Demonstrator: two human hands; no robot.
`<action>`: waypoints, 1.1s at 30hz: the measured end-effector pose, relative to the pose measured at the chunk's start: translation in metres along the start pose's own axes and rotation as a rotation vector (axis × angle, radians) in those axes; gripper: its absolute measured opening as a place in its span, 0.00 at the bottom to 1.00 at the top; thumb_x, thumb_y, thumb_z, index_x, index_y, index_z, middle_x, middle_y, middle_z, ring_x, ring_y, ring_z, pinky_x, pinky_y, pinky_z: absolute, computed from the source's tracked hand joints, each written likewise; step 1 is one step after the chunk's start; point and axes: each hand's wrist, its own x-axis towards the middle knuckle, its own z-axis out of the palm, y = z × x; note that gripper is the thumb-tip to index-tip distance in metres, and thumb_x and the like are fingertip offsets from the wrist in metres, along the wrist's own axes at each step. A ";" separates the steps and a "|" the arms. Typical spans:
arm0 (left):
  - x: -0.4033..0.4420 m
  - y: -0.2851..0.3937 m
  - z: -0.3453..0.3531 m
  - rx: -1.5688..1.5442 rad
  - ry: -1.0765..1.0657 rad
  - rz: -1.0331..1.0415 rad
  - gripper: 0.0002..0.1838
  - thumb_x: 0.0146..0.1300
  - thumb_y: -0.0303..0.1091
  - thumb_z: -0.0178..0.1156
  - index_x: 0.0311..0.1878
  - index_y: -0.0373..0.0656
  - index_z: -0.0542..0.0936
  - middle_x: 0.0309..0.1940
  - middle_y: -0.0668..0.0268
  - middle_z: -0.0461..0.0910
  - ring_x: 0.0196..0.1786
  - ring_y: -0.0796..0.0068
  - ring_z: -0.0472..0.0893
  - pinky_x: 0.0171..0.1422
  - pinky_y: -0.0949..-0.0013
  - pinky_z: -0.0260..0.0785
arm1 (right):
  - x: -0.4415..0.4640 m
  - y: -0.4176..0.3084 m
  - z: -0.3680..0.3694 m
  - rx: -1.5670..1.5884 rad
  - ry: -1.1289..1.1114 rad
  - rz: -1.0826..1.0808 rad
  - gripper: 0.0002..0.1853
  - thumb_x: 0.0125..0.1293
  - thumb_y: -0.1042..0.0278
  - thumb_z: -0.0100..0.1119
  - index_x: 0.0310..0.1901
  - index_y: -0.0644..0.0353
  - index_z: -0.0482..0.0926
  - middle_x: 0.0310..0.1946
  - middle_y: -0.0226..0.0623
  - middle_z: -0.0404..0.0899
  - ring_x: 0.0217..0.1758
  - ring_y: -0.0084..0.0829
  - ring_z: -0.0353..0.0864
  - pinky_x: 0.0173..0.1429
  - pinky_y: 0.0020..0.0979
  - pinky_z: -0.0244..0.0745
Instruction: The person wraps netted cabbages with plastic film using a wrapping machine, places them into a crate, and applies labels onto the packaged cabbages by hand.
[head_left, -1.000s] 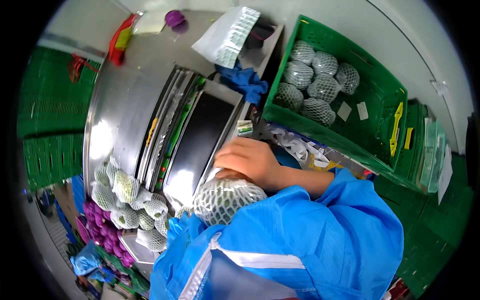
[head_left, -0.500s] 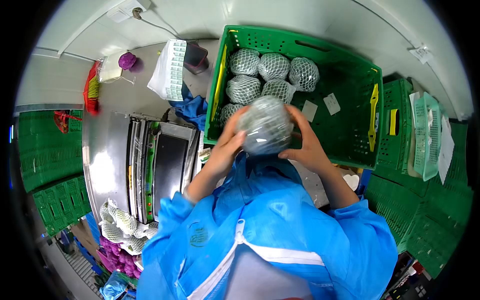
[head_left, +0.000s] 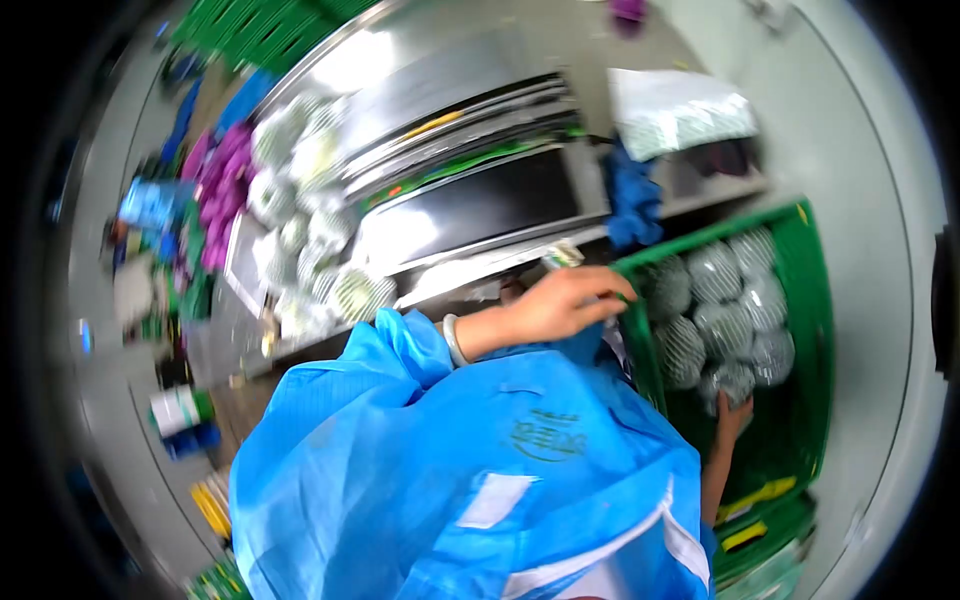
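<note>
A blue jacket (head_left: 480,440) fills the space closest to the camera, its two sleeves leading out to the hands. The left hand (head_left: 570,300), with a pale bracelet (head_left: 455,340) at the wrist, is raised over the near side of a green crate (head_left: 820,320). Its fingers are slightly bent and a little apart, with nothing seen in them, and the tips overlap the rim (whether they touch it, I cannot tell). The right hand (head_left: 735,415) reaches down inside the crate, its fingers against a round netted fruit (head_left: 727,383); the blur hides whether they grip it or merely rest on it. That fruit sits inside the crate at the lower end of the group, just beside the others (head_left: 723,330), seven more in the same white nets. A yellow strip (head_left: 765,495) marks the crate's lower end.

Beyond the left hand stands a machine with a black plate (head_left: 500,200), and past it stretches the shiny metal desk (head_left: 490,55). A blue cloth (head_left: 634,200) lies near the crate, with a white sheet (head_left: 680,110) beyond. Farther left are a heap of pale netted fruit (head_left: 325,235), a purple pile (head_left: 225,195) and, farthest, green crates (head_left: 260,30).
</note>
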 end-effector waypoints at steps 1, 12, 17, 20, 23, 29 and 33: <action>-0.021 -0.009 -0.026 0.094 0.102 -0.131 0.12 0.65 0.28 0.64 0.51 0.42 0.80 0.44 0.60 0.82 0.45 0.61 0.83 0.49 0.63 0.76 | 0.001 -0.002 -0.005 0.032 -0.045 0.082 0.53 0.52 0.50 0.77 0.72 0.68 0.57 0.72 0.54 0.59 0.73 0.50 0.61 0.75 0.44 0.58; -0.350 -0.118 -0.245 0.830 0.698 -1.350 0.48 0.48 0.55 0.75 0.69 0.40 0.68 0.60 0.48 0.76 0.60 0.47 0.78 0.64 0.54 0.70 | -0.039 -0.377 0.033 0.157 -0.019 -0.709 0.21 0.65 0.78 0.60 0.59 0.69 0.73 0.60 0.49 0.75 0.61 0.42 0.76 0.59 0.38 0.75; -0.372 -0.117 -0.252 0.514 0.810 -1.224 0.38 0.50 0.50 0.73 0.62 0.40 0.77 0.56 0.51 0.82 0.58 0.53 0.81 0.62 0.60 0.71 | -0.109 -0.507 0.139 0.033 -0.435 -1.273 0.11 0.57 0.79 0.65 0.43 0.67 0.81 0.48 0.45 0.82 0.51 0.45 0.81 0.56 0.39 0.77; -0.391 -0.117 -0.262 0.340 0.857 -1.207 0.28 0.53 0.44 0.70 0.56 0.40 0.82 0.49 0.54 0.86 0.49 0.59 0.85 0.55 0.63 0.73 | -0.138 -0.544 0.190 0.061 -0.643 -1.480 0.11 0.55 0.78 0.66 0.41 0.65 0.81 0.45 0.42 0.82 0.47 0.43 0.82 0.49 0.38 0.80; -0.398 -0.100 -0.276 -0.188 1.204 -0.992 0.19 0.63 0.35 0.62 0.54 0.34 0.81 0.45 0.60 0.86 0.47 0.68 0.85 0.52 0.68 0.75 | -0.158 -0.572 0.222 0.109 -0.752 -1.448 0.10 0.57 0.75 0.65 0.42 0.63 0.81 0.46 0.39 0.83 0.46 0.40 0.83 0.48 0.38 0.80; -0.255 -0.069 -0.361 -0.621 1.249 -0.586 0.38 0.68 0.38 0.57 0.77 0.36 0.54 0.63 0.53 0.74 0.62 0.65 0.78 0.63 0.65 0.72 | -0.178 -0.668 0.258 0.356 -0.978 -1.127 0.42 0.58 0.65 0.72 0.73 0.57 0.61 0.73 0.47 0.59 0.73 0.47 0.66 0.69 0.40 0.72; -0.117 -0.104 -0.381 -0.267 0.974 -0.415 0.30 0.72 0.54 0.54 0.69 0.45 0.65 0.50 0.58 0.78 0.48 0.71 0.79 0.48 0.69 0.73 | -0.137 -0.726 0.307 0.524 -0.731 -1.032 0.56 0.51 0.64 0.78 0.75 0.67 0.49 0.72 0.55 0.57 0.76 0.45 0.60 0.76 0.40 0.59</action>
